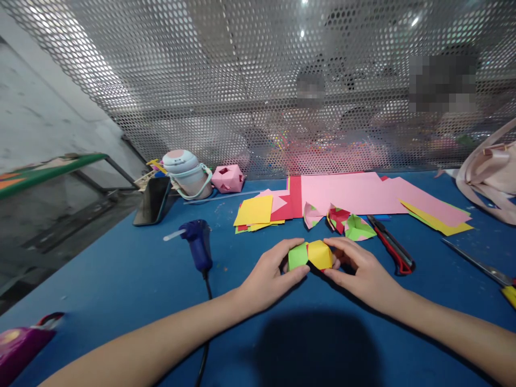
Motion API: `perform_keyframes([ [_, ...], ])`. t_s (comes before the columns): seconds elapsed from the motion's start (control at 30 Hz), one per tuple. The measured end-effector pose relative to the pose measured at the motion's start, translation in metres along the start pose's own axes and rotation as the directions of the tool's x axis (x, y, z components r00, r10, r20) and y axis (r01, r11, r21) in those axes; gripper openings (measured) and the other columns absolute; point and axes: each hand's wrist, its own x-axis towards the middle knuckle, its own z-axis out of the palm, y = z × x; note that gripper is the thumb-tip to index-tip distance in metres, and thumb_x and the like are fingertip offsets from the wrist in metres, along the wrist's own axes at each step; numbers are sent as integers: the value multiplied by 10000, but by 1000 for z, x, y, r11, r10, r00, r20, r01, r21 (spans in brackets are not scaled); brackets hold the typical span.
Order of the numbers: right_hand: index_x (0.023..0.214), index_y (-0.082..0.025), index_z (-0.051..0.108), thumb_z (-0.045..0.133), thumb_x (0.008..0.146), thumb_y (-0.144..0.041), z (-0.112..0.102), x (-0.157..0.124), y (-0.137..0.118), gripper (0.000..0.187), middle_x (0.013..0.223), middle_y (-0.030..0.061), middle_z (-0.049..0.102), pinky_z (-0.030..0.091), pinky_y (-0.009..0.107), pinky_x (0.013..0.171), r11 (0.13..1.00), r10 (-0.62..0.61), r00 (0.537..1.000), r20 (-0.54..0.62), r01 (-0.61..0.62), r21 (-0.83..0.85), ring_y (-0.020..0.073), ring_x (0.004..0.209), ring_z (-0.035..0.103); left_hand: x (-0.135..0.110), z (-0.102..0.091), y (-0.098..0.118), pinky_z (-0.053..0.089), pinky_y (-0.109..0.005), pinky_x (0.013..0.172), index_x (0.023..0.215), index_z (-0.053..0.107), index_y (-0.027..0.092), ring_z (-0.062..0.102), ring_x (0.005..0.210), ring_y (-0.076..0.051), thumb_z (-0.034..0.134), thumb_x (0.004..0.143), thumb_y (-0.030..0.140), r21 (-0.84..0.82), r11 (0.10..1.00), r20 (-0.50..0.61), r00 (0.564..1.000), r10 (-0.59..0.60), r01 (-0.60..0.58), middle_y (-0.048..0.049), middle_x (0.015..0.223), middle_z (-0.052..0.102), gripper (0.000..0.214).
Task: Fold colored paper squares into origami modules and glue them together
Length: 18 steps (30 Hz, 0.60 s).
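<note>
A folded paper cube with green and yellow faces and a bit of red rests on the blue table between my two hands. My left hand curls around its left, green side, thumb and fingers pinched on it. My right hand wraps the right, yellow side from behind and the front. Both hands hold the cube just above or on the table surface; I cannot tell which.
Behind the cube lie folded paper pieces, pink sheets, yellow squares and a red utility knife. A blue glue gun lies left, with a phone, a bottle and a pink paper box. Scissors and a bag are at right.
</note>
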Motion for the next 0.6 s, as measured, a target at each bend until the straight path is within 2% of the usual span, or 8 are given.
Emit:
perform_keyframes([
  [0.1,1132,-216,511,588,784,-233,1,1,1,356,934,49,573,529,310,696,999,40,999,-11,-40,13,144,722,567,0,0,0,506,-314,774,1183,494,191,596,909,-204,585,785,380,9,999,5,999,33,-33,-82,1087,605,450],
  [0.17,1102,-210,519,569,794,-237,0,1,1,313,895,45,575,524,306,684,998,56,998,-9,-56,13,145,718,567,1,1,-1,499,-323,793,1173,496,205,587,928,-206,598,778,380,18,999,-7,999,50,-50,-81,1088,600,444],
  [0.3,1061,-199,536,525,817,-235,-1,2,0,247,854,40,576,507,275,631,996,87,996,24,-87,20,136,692,562,3,3,-7,428,-368,951,1209,460,207,517,1108,-215,572,806,333,35,997,-53,996,75,-73,-95,1209,547,437],
  [0.43,1051,-193,550,493,839,-237,0,-1,0,223,811,31,577,499,263,608,993,108,992,68,-111,43,132,673,567,4,5,-13,313,-400,1066,1265,416,196,358,1287,-204,502,850,267,53,996,-78,994,78,-74,-113,1382,401,429],
  [0.53,1038,-195,561,462,862,-250,-2,-2,-1,209,796,26,590,504,265,599,996,80,994,76,-82,30,131,648,580,4,5,-15,272,-416,1088,1284,400,198,280,1334,-192,435,874,212,51,997,-109,992,70,-65,-112,1434,329,411],
  [0.6,1014,-198,571,454,864,-243,-8,2,-2,196,859,43,613,511,284,648,999,22,999,26,-21,-43,143,695,598,5,5,-15,272,-417,1087,1272,417,190,277,1336,-192,413,871,181,51,997,-134,989,59,-53,-115,1432,334,401],
])
